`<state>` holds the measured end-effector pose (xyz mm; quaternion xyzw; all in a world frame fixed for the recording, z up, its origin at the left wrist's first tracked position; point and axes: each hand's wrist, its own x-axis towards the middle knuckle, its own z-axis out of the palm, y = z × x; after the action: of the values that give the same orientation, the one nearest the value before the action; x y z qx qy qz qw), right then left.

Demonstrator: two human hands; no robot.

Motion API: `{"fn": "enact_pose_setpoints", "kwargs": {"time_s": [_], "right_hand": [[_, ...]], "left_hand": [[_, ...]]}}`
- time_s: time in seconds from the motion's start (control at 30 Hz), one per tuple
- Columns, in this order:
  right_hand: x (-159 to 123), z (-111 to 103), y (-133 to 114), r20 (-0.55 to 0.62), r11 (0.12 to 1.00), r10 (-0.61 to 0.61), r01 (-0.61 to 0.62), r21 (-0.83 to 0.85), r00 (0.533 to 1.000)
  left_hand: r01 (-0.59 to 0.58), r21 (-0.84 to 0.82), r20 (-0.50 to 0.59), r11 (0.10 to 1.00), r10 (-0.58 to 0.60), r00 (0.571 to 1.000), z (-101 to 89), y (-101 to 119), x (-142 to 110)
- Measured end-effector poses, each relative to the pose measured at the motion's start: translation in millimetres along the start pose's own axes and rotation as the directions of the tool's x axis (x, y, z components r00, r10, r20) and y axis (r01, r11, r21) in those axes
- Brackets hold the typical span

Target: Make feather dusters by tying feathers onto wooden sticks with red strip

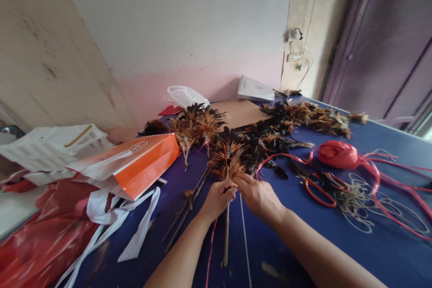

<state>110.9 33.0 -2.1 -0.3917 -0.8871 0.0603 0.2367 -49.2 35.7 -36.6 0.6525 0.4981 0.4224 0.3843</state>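
My left hand (pixel 218 198) is closed around the top of a thin wooden stick (pixel 225 238), just under a brown and black feather tuft (pixel 227 158). Touching it from the right, my right hand (pixel 257 195) pinches the base of the same feathers. A red plastic string (pixel 209 252) hangs down from under my left hand. Both hands rest over a blue table (pixel 297 243).
More feather tufts (pixel 197 128) and a long feather heap (pixel 303 117) lie behind. A red string ball (pixel 337 155), red-handled scissors (pixel 320 186), bare sticks (pixel 184 216), an orange paper bag (pixel 135 166), red plastic (pixel 40 238) and cardboard (pixel 241 111) surround the spot.
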Motion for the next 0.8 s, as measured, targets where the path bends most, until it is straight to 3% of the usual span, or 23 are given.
{"fn": "enact_pose_setpoints", "kwargs": {"time_s": [0.17,0.37,0.5,0.57,0.67,0.73,0.8], "right_hand": [[3,10,5,0.090,0.992,0.053,-0.042,-0.118,0.995],[2,8,21,0.033,0.981,0.132,-0.135,0.141,0.991],[-1,-2,25,-0.249,0.966,0.210,-0.161,0.202,0.946],[-2,-5,18,-0.320,0.977,0.138,-0.075,0.202,0.937],[-3,-4,3,-0.137,0.994,-0.017,0.032,0.105,0.990],[-2,0,-2,0.018,1.000,-0.014,0.014,-0.005,1.000],[-1,5,-3,0.092,0.996,0.028,-0.020,-0.081,0.995]], "left_hand": [[-0.015,-0.013,0.000,1.000,0.015,1.000,-1.8,0,-2],[0.000,-0.002,-0.010,1.000,0.000,1.000,-1.8,1,-3],[0.010,-0.001,-0.033,1.000,-0.010,0.999,-0.7,-1,-1],[0.017,0.006,-0.034,1.000,-0.017,0.999,-0.1,-2,0],[0.016,0.017,-0.038,1.000,-0.016,0.999,0.2,-2,1],[0.010,0.013,-0.035,1.000,-0.009,0.999,-0.1,-2,1],[0.005,0.003,-0.021,1.000,-0.005,1.000,-0.5,-1,0]]}}
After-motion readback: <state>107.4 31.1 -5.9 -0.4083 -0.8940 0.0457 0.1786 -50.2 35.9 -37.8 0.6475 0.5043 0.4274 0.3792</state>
